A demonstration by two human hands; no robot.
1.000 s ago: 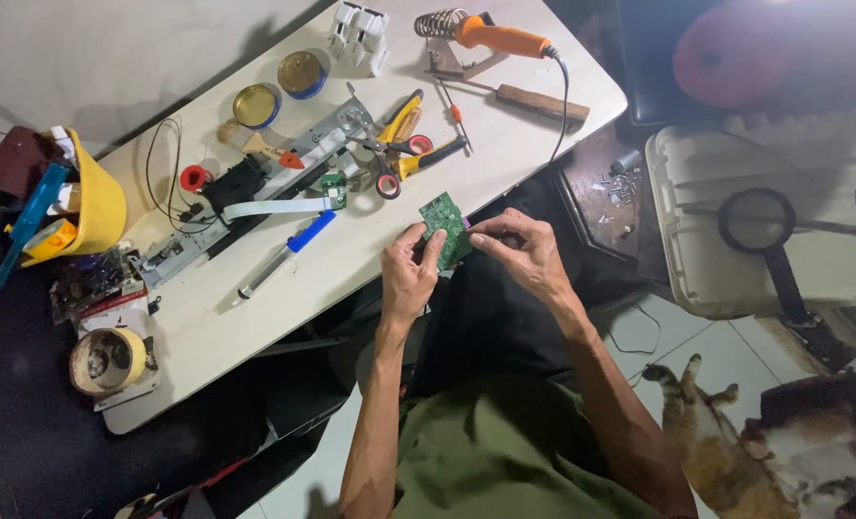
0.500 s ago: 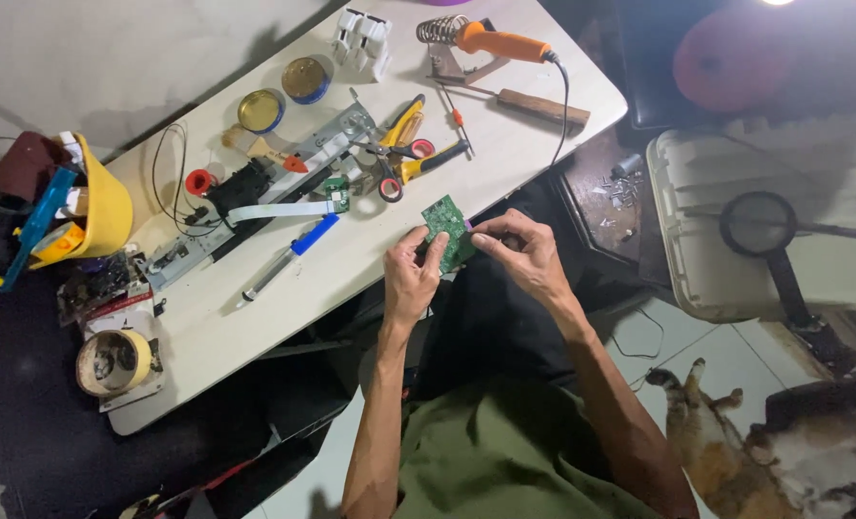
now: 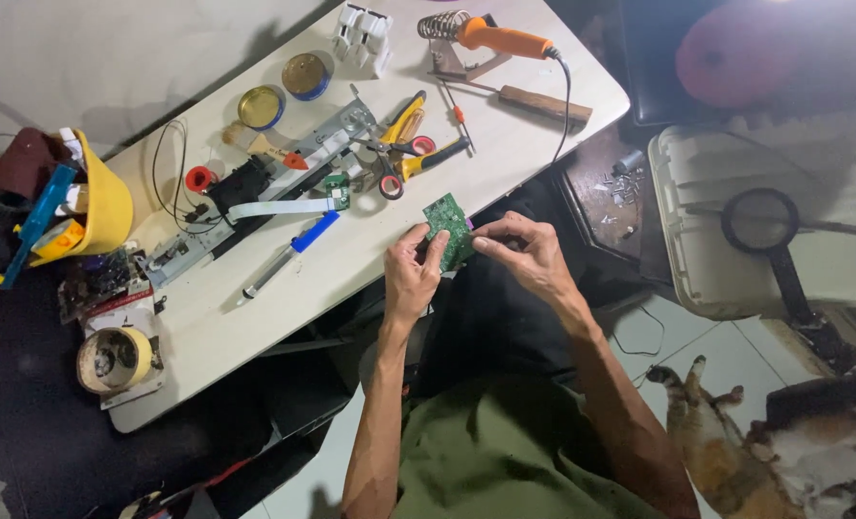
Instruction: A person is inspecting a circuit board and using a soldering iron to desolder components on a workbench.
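— Green circuit board (image 3: 447,229), small and roughly square, sits between both hands just off the near edge of the white table (image 3: 255,317), over the dark gap in front of the person's lap

— Which hand has it?

— Both. The left hand (image 3: 411,279) has its thumb and fingers closed on the board's lower left edge, pinching it. The right hand (image 3: 529,255) is curled shut at the board's right edge, fingertips pressed together against it; whether they also pinch something tiny there is too small to tell

— Is the board flat?

— No, it is tilted, with its green face turned up toward the camera

— What lies nearest on the table?

— A pen-like tool with a blue grip (image 3: 289,252) just left of the hands, and a white ribbon cable (image 3: 279,207) beyond it, running to a small green module (image 3: 337,187). Further back are scissors with red handles (image 3: 394,168) and yellow-handled pliers (image 3: 409,120)

— And at the far end?

— An orange-handled soldering iron (image 3: 500,37) rests in its coiled wire stand (image 3: 442,24), cord trailing off the table's edge. Two round tins (image 3: 284,91) stand near the far edge, beside a white plastic block (image 3: 363,27)

— On the left?

— A yellow bowl-shaped holder (image 3: 106,207) with tools in it, and a roll of tape (image 3: 116,358) near the table's corner

— Anything on the floor?

— A cat (image 3: 764,452) lies stretched on the tiles at lower right, well apart from the hands
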